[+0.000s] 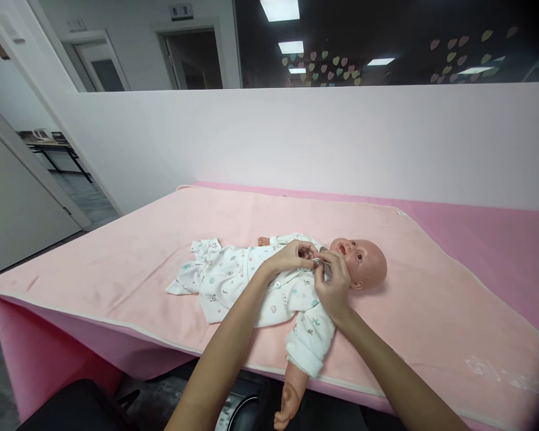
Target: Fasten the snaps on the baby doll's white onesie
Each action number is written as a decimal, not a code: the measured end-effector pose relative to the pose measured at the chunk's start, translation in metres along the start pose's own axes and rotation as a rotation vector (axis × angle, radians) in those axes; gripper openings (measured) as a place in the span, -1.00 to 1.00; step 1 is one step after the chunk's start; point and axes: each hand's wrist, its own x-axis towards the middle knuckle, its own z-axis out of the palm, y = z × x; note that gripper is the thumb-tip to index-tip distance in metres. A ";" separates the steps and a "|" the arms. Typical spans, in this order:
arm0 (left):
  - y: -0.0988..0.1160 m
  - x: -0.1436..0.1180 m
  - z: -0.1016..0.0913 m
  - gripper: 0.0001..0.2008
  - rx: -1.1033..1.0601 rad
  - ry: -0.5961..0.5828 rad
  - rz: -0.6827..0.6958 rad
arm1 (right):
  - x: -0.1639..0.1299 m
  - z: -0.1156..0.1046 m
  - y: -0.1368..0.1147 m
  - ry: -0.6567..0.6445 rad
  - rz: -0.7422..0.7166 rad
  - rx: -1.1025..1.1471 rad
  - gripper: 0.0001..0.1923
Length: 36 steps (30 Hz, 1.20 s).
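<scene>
White clothes [282,299] w/ tiny prints are under both hands, up by the neck of a doll [368,263]. L hand [294,257] is bent nearly closed, thumb & finger tips in a small pinch on the neck edge. R hand [335,284] is curled too, tips pinching by the same edge, w/ a white bit [317,261] showing btwn the two. Can't tell if it's a snap, a tie or just cloth; too small. Both sets of tips nearly meet.

Step in hand looks like fine work on the neck edge, prob. w/ a fastening; can't tell if it's being done up or undone. Next move seems to call for a firm hold w/ one hand & a small, soft tug or press w/ the other, w/o pulling on the doll.

Doll lies on its back, head to the right, leg end to the left. Near arm [294,389] pokes out of a wide sleeve [312,338] & hangs past the blanket's [139,251] edge. Far doll hand [263,241] shows on the other side.

Blanket is pale pink, a bit creased, w/ darker pink cloth [512,257] under it. Farther back: white wall [296,143], then dark glass [408,36] w/ hearts [336,61]. Off left: grey door [18,173] & a table [49,143] past it.
</scene>
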 end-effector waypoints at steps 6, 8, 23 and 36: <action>0.001 0.000 -0.001 -0.83 -0.015 -0.003 -0.005 | -0.001 0.000 0.000 0.002 -0.003 0.006 -0.72; 0.001 0.000 -0.001 -0.83 -0.018 -0.007 -0.010 | -0.001 0.000 0.001 0.006 -0.016 0.000 -0.71; -0.001 0.000 -0.002 -0.81 -0.003 -0.017 0.002 | -0.003 0.001 0.001 -0.001 -0.058 0.020 -0.70; 0.001 0.000 -0.002 -0.80 -0.027 -0.025 0.000 | -0.002 0.002 0.000 -0.008 -0.058 0.011 -0.72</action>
